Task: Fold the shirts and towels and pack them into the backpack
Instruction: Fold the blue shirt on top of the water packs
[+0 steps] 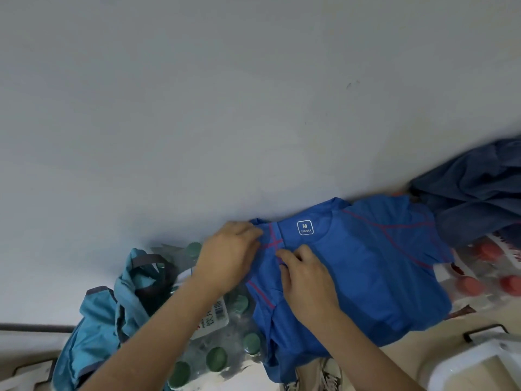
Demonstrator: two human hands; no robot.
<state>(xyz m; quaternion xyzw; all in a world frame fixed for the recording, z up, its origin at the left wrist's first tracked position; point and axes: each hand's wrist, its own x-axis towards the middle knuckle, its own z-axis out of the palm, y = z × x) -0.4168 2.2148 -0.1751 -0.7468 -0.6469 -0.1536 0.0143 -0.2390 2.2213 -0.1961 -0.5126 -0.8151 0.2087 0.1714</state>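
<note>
We are pinching the blue shirt (366, 277) at its shoulder with curled fingers of left hand (229, 255) and right hand (307, 275), and should be pressing the fold flat beneath them.

1. Bright blue sports shirt with red seams (366, 263): the white square size print (305, 227) inside its collar reads "M". The blurred smaller line below looks like "160/84A".
2. White label (214, 314) on the shrink-wrapped pack of green-capped bottles (225, 348): a barcode and Chinese characters, partly covered by an arm and not legible.
</note>
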